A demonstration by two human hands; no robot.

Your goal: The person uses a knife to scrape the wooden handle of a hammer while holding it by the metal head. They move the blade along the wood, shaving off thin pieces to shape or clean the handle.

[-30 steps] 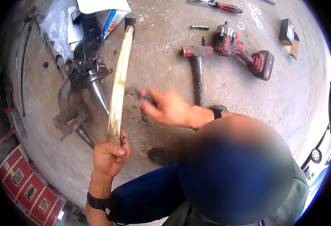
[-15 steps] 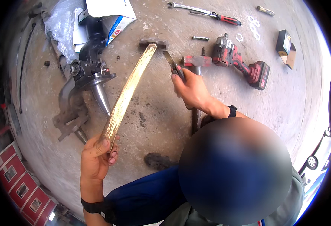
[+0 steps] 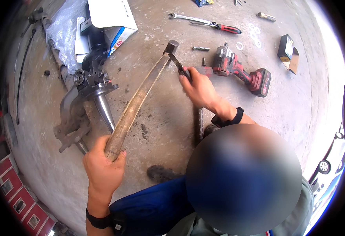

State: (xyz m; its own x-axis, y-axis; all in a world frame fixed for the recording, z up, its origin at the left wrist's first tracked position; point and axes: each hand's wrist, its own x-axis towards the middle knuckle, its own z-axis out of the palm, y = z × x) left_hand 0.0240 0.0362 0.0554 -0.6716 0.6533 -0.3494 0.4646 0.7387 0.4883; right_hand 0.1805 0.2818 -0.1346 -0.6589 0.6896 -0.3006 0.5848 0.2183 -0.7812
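Note:
My left hand (image 3: pixel 103 167) is closed around the butt end of a hammer's wooden handle (image 3: pixel 135 103), which slants up and away to a dark metal head (image 3: pixel 172 46). The face of the handle turned up is brown and worn, with pale shaved wood along its edges. In my right hand (image 3: pixel 202 91) is a utility knife (image 3: pixel 177 63), its blade at the handle just below the hammer head. I cannot tell whether the blade touches the wood. Partly hidden beneath that hand, a second hammer with a red head (image 3: pixel 204 70) lies on the concrete floor.
To the left lie a steel axle part (image 3: pixel 98 91), plastic wrap (image 3: pixel 64 33) and an open white box (image 3: pixel 115 15). Beyond and right are a wrench (image 3: pixel 190 18), a screwdriver (image 3: pixel 229 28), a red-black impact wrench (image 3: pixel 239 67), white rings (image 3: pixel 255 34) and a small open box (image 3: pixel 286 49).
The hammer has been rolled over in my left hand, from its bright shaved side to a darker worn side. The knife blade has come up close to the handle near the head.

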